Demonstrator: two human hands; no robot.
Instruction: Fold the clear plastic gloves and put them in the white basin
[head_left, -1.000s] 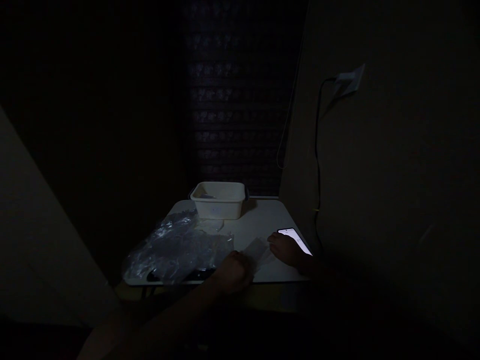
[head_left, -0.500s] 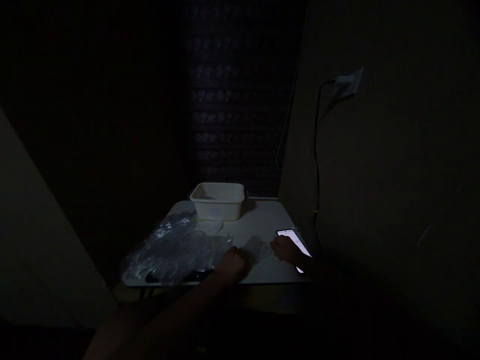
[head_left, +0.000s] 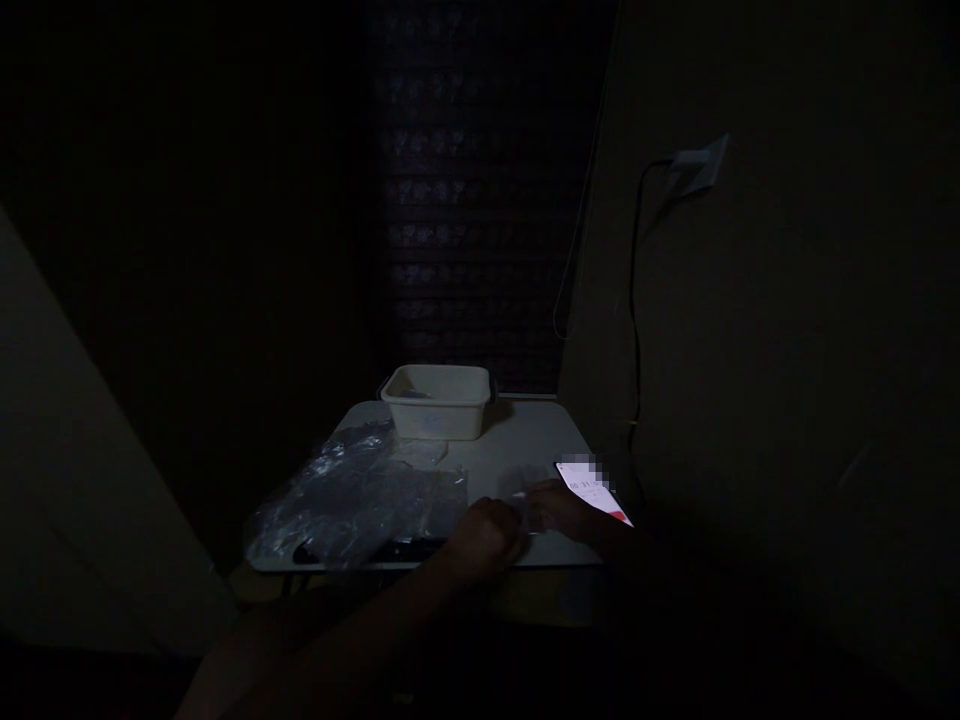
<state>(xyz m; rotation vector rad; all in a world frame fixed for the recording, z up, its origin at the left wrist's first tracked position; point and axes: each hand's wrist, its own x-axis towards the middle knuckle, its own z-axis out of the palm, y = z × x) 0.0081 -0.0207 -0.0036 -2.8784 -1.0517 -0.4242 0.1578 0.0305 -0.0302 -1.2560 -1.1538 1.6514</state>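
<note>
The two hands have drawn together since half a second ago: the left hand (head_left: pixel 486 537) sits farther right, its fingers curled, and the right hand (head_left: pixel 559 508) has come slightly left to meet it, just beside. A small clear plastic piece (head_left: pixel 534 521), earlier stretched flat across the gap between them, is now bunched and largely hidden. Each grip looks closed on it, though the dimness hides exactly how the fingertips pinch. It sits over the near right part of the white table (head_left: pixel 517 432). The phone (head_left: pixel 589 486) by the right hand has changed too: its screen now shows larger dark digits and a red patch near its lower end, which the right arm partly covers. The pale tub (head_left: pixel 439 420) at the back and the crumpled clear plastic sheeting (head_left: pixel 360 500) on the left lie as before.
</note>
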